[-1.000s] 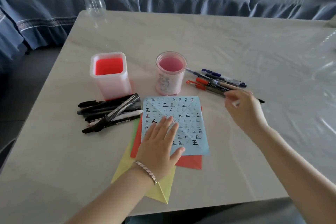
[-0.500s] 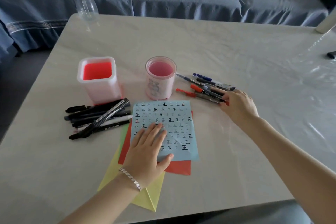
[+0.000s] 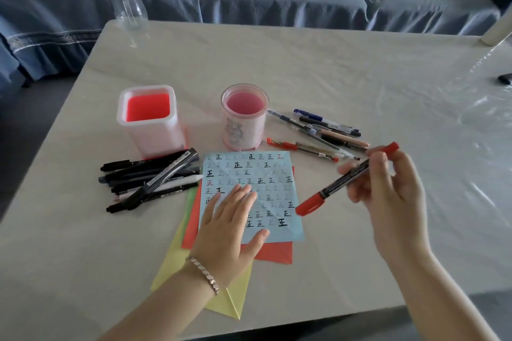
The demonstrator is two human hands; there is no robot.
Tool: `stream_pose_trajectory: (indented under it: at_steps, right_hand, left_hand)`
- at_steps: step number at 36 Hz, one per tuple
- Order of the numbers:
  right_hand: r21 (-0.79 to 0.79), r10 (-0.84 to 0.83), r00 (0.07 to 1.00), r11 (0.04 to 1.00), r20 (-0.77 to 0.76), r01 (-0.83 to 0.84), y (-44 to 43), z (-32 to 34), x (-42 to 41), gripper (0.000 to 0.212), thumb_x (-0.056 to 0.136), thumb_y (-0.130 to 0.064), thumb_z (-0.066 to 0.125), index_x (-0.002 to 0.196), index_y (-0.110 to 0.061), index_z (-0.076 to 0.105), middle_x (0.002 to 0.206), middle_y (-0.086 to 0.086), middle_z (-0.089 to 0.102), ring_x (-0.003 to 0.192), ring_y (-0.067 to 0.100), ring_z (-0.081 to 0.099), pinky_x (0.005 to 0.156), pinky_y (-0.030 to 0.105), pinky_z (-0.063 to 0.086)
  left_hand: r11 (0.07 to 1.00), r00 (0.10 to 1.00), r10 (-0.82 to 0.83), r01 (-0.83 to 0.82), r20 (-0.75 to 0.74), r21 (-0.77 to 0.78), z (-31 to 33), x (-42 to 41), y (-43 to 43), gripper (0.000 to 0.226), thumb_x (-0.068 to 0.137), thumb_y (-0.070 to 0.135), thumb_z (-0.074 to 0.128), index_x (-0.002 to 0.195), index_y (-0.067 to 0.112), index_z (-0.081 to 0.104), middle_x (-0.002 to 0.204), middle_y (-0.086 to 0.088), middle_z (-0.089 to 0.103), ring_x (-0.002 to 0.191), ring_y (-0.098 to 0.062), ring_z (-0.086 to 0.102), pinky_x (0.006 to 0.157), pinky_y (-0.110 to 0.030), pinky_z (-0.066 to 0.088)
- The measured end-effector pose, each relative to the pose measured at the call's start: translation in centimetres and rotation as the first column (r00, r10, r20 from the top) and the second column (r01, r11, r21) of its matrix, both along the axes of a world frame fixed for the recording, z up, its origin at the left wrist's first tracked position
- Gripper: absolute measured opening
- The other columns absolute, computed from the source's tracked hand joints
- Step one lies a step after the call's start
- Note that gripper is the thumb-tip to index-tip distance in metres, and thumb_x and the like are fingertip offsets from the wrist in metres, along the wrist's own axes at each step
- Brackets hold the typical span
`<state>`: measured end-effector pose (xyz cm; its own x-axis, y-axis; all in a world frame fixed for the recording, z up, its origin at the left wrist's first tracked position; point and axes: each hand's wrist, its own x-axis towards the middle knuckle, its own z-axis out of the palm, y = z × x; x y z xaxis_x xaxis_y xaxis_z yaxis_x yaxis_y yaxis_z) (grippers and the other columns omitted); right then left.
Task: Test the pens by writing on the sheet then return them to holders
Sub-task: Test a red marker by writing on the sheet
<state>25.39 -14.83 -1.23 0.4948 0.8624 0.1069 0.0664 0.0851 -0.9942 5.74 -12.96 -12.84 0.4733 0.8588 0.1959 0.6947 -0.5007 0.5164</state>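
Your right hand (image 3: 388,191) has the red marker (image 3: 335,186) pinched in its fingers, up off the desk (image 3: 332,63) and just right of the blue sheet (image 3: 277,171). The marker's long axis runs near-left to far-right, and the fat red near end hangs over the sheet's right edge. It looks capped to me, so I'd guess uncapping comes first. Your left hand (image 3: 230,227) lies flat with fingers straight, pressing the sheet's near part, so it's the free one for that cap. The round holder (image 3: 245,91) sits far-left of the marker, and the square holder (image 3: 146,90) is further left.
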Motion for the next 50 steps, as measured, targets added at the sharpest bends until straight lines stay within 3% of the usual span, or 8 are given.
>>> stream_pose_trajectory:
  at_steps: [8, 17, 22, 27, 34, 38, 41, 50]
  right_hand:
    - [0.054, 0.136, 0.978, 0.99, -0.156, -0.129, -1.1, -0.8, -4.0, 0.014, 0.086, -0.021, 0.053, 0.077, -0.012, 0.048, 0.064, 0.002, 0.063, 0.046, 0.011, 0.048, 0.047, 0.017, 0.041]
    - [-0.279, 0.195, 0.98, 0.939, -0.045, -0.2, -0.6, -2.3, -5.5, 0.042, 0.085, -0.026, 0.06, 0.052, -0.013, 0.037, 0.046, 0.006, 0.035, 0.04, 0.012, 0.03, 0.039, 0.017, 0.028]
    - [-0.246, 0.208, 0.976, 0.945, -0.063, -0.218, -0.9, -2.5, -6.0, 0.045, 0.081, -0.024, 0.058, 0.048, -0.016, 0.03, 0.048, 0.007, 0.028, 0.041, 0.013, 0.025, 0.037, 0.019, 0.024]
    - [-0.19, 0.254, 0.948, 0.938, -0.193, -0.29, -1.1, -2.5, -6.3, 0.05, 0.081, -0.008, 0.056, 0.043, -0.024, 0.027, 0.043, -0.009, 0.024, 0.039, 0.006, 0.021, 0.037, 0.014, 0.022]
    - [-0.08, 0.07, 0.895, 0.99, -0.441, -0.116, -0.3, -2.4, -3.5, 0.05, 0.086, -0.002, 0.049, 0.044, -0.024, 0.033, 0.039, -0.008, 0.026, 0.032, 0.005, 0.019, 0.039, 0.019, 0.01]
    - [-0.18, -0.026, 0.972, 0.983, -0.232, -0.017, -0.4, -3.4, -2.2, 0.038, 0.093, -0.007, 0.044, 0.057, -0.011, 0.032, 0.038, -0.004, 0.027, 0.034, 0.011, 0.023, 0.036, 0.017, 0.02]
    - [-0.293, -0.053, 0.99, 0.956, -0.128, 0.013, -0.7, -4.4, -1.8, 0.03, 0.092, -0.012, 0.047, 0.063, -0.009, 0.045, 0.037, -0.003, 0.037, 0.034, 0.012, 0.033, 0.037, 0.018, 0.027]
    - [-0.307, -0.03, 0.997, 0.952, -0.075, 0.005, -1.1, -7.1, -1.1, 0.024, 0.091, -0.014, 0.053, 0.07, -0.003, 0.055, 0.047, 0.002, 0.059, 0.039, 0.013, 0.05, 0.038, 0.018, 0.037]
  left_hand:
    - [0.995, 0.948, -0.07, 0.088, 0.311, -0.045, 4.6, 1.8, -1.0, 0.03, 0.095, 0.043, 0.031, 0.113, 0.024, 0.045, 0.086, 0.015, 0.052, 0.073, -0.005, 0.052, 0.059, -0.02, 0.043]
    - [0.978, 0.93, -0.165, 0.198, 0.329, -0.067, 6.6, 2.6, -1.4, 0.032, 0.09, 0.046, 0.022, 0.082, 0.026, 0.047, 0.061, 0.011, 0.056, 0.059, -0.011, 0.055, 0.051, -0.021, 0.04]
    - [0.978, 0.924, -0.147, 0.19, 0.354, -0.09, 6.3, 2.2, -1.5, 0.027, 0.087, 0.045, 0.026, 0.071, 0.032, 0.045, 0.047, 0.016, 0.043, 0.049, -0.007, 0.047, 0.047, -0.008, 0.028]
    - [0.965, 0.927, -0.155, 0.216, 0.342, -0.146, 6.6, 1.7, -1.6, 0.049, 0.081, 0.053, 0.026, 0.067, 0.016, 0.055, 0.05, 0.004, 0.053, 0.048, -0.014, 0.049, 0.049, -0.028, 0.039]
    - [0.861, 0.975, -0.012, 0.123, 0.221, -0.494, 5.8, -1.4, -0.9, 0.072, 0.058, 0.092, 0.018, 0.06, 0.022, 0.034, 0.043, 0.011, 0.035, 0.04, -0.006, 0.032, 0.046, -0.018, 0.03]
    - [0.957, 0.998, 0.056, -0.062, -0.03, -0.282, 4.4, -3.1, 0.4, 0.02, 0.094, 0.041, 0.035, 0.089, 0.021, 0.033, 0.055, 0.01, 0.045, 0.043, -0.006, 0.042, 0.043, -0.018, 0.029]
    - [0.991, 0.979, 0.122, -0.111, -0.166, 0.073, 2.4, -3.8, 2.0, 0.032, 0.074, 0.009, 0.072, 0.08, 0.014, 0.041, 0.058, 0.003, 0.051, 0.046, -0.018, 0.051, 0.039, -0.025, 0.037]
    - [0.942, 0.944, 0.276, -0.228, -0.182, 0.247, 0.2, -2.6, 2.2, 0.043, 0.066, 0.011, 0.074, 0.104, 0.008, 0.054, 0.104, -0.015, 0.055, 0.095, -0.032, 0.047, 0.079, -0.045, 0.045]
